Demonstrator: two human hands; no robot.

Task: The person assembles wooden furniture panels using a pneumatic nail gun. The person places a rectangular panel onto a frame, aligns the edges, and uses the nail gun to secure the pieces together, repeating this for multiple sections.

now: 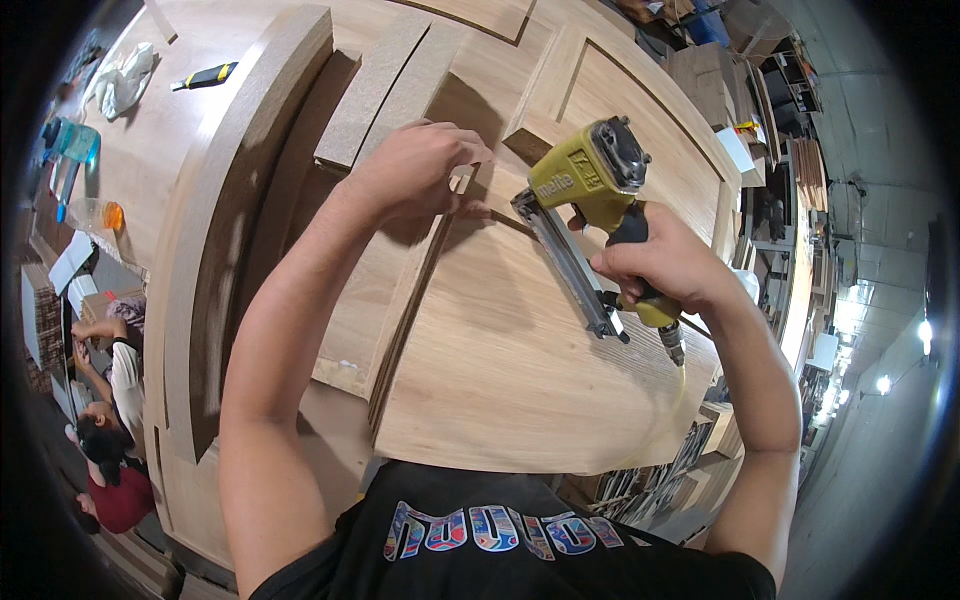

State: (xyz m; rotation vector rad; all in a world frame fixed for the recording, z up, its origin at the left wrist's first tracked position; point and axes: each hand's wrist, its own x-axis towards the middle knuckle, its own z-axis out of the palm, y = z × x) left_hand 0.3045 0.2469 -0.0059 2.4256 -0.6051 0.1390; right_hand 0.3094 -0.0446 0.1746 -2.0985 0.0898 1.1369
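My right hand (668,255) is wrapped round the black grip of a yellow-green nail gun (588,182). The gun is held tilted above a light wood-grain panel (520,375), and a thin air hose (682,395) hangs from its lower end. At the panel's far left corner, my left hand (425,168) is closed, fingers curled down by the edge. Whatever lies between those fingers is mostly hidden. Close beyond that hand lie two narrow wooden strips (385,95), side by side. A framed wooden panel (640,110) lies past the nail gun.
A long, thick board (235,200) stands along the left side. Farther left are a yellow-black utility knife (205,77), a crumpled plastic bag (122,80), a blue bottle (75,142) and an orange-capped bottle (95,214). Another person (120,495) is at the lower left.
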